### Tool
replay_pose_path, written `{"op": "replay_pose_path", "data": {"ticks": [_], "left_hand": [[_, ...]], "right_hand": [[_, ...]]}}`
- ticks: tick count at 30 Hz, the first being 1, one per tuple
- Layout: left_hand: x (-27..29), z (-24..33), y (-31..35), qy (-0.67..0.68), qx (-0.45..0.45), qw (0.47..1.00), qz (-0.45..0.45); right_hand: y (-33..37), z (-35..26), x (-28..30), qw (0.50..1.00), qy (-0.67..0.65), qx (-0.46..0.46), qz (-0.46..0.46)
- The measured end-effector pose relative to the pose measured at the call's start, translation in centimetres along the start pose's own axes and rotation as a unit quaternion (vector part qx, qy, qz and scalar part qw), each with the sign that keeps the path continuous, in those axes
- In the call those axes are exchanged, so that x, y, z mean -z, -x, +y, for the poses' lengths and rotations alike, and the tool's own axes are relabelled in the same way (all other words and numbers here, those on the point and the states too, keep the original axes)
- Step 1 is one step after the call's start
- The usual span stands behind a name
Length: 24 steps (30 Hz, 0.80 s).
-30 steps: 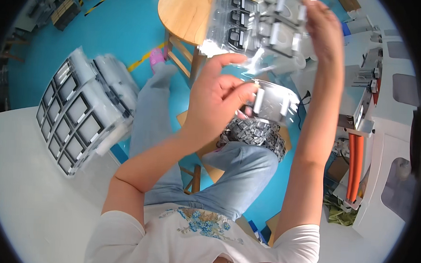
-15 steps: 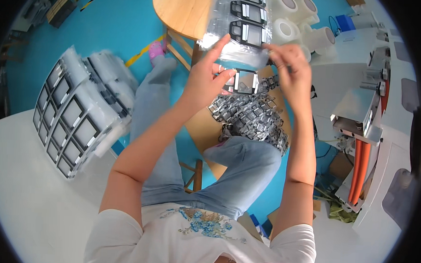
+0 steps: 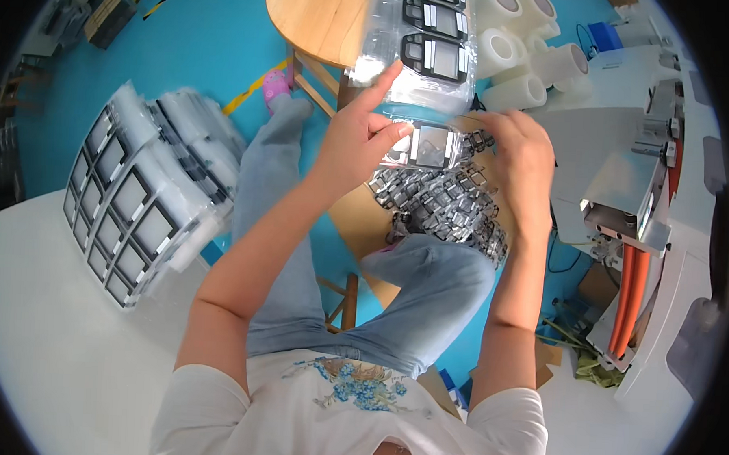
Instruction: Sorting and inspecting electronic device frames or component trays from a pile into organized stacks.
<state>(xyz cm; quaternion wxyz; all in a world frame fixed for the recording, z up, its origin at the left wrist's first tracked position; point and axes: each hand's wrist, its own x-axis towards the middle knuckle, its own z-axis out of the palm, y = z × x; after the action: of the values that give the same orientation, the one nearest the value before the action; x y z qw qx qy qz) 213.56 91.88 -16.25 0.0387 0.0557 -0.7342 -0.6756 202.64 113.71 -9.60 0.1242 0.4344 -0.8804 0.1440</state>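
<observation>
A blue floor spreads below, with a white table curving along the left. To the right stands a machine with orange tubes; a wide swing of the right arm could knock it. A wooden stool stands beyond the hands, and a film-wrapped stack sits by the table's edge, well apart from them. White rolls crowd the far right and get in the way of reaching there. A tan board carries a heap of small dark parts near the right knee; anything dropped could get lost in it. A clear sheet bearing black frames overlaps the stool's edge in this view; it looks slick, so a nudge could shift it. The left hand pinches a small frame between thumb and fingers, its index finger reaching to the sheet's lower edge. A loose pinch could let the piece twist or fall, a hard one bend it. The right hand hovers just beside it, fingers curled; whether they grip anything, I cannot tell
</observation>
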Motion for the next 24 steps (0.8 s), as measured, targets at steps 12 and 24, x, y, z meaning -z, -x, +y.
{"op": "replay_pose_path", "data": {"ticks": [12,24], "left_hand": [[-2.0,-2.8,2.6,-0.071,-0.133,0.988,-0.032],[-3.2,-0.1,-0.4,0.161,-0.031,0.977,0.136]], "right_hand": [[-2.0,-3.0,3.8,0.828,-0.513,-0.19,0.125],[-13.4,9.4,-8.5,0.917,-0.311,-0.227,0.102]]}}
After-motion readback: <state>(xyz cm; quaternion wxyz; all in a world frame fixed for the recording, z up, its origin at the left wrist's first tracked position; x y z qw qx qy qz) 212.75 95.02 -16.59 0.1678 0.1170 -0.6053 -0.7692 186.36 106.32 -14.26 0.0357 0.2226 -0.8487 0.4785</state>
